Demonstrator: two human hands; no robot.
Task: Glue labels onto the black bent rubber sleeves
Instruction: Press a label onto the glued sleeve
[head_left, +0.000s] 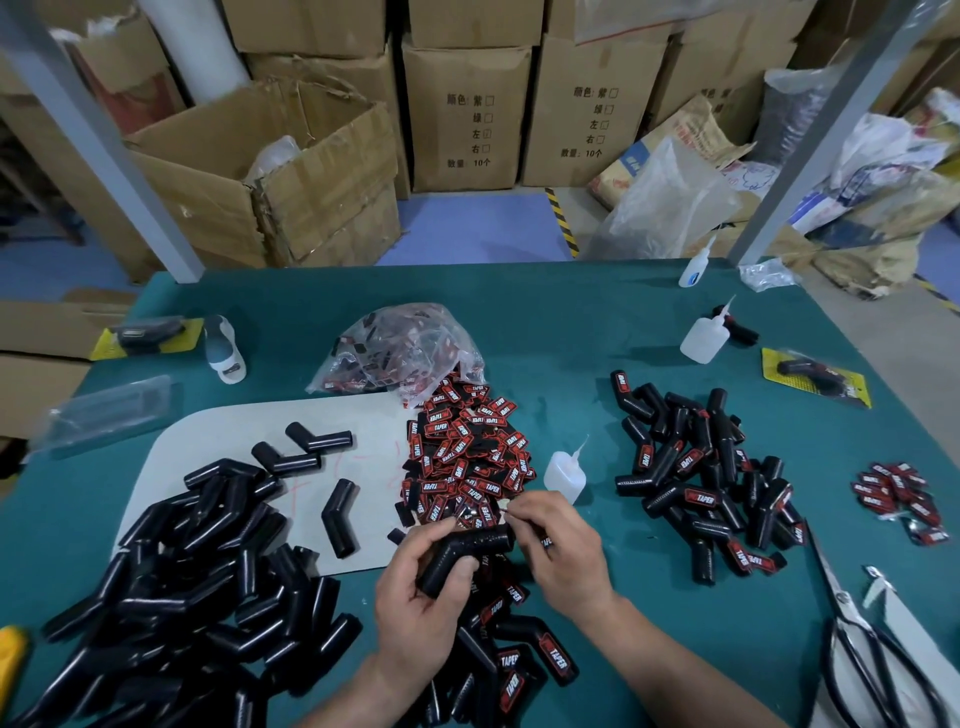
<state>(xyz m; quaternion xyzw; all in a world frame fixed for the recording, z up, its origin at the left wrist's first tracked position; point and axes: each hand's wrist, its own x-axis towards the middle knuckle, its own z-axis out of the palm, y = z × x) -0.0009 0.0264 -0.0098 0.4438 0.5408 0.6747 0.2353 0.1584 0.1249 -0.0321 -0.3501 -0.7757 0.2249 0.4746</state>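
Risk: we judge the label may seat crooked on the black bent sleeve if pressed home before it is squared up; stray glue could also catch fingertips or the loose label pile directly beneath
Left hand: lower centre of the frame, fingers and thumb curled round the sleeve's lower leg
Right hand: just to its right, thumb and forefinger pinching a small pale piece, which we take for a label face down, at the sleeve's upper end
Sleeve: lower centre, held clear of the table
Glue bottle: upright just above the right hand, untouched
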